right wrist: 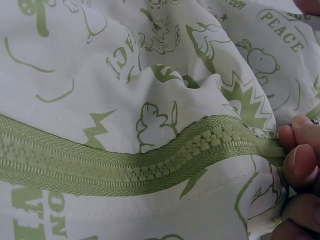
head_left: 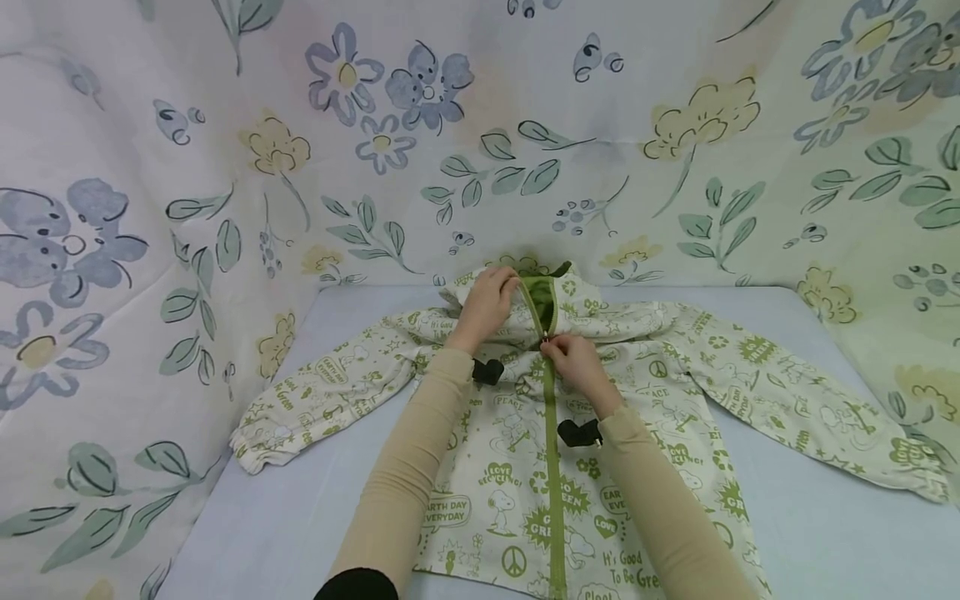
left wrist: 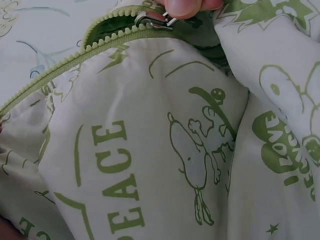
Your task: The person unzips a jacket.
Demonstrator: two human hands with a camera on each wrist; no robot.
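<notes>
A white jacket (head_left: 510, 450) with green cartoon and lettering print lies front up, sleeves spread to both sides. Its green zipper (right wrist: 125, 165) runs down the middle, teeth joined below the slider and parted above it toward the collar. My right hand (head_left: 581, 367) pinches the zipper at its metal slider (left wrist: 155, 20), fingertips right at the pull. Higher up, my left hand (head_left: 486, 310) grips the collar edge on the left side of the opening. Green lining (head_left: 538, 300) shows between the parted edges. In the right wrist view, fingers (right wrist: 302, 160) close over the zipper tape.
The jacket lies on a pale table (head_left: 270, 517), its left-hand sleeve (head_left: 330, 396) and right-hand sleeve (head_left: 810, 408) reaching toward the sides. A flower-printed cloth (head_left: 495, 100) hangs behind and at the sides. Black wrist cameras (head_left: 577, 433) sit over the jacket front.
</notes>
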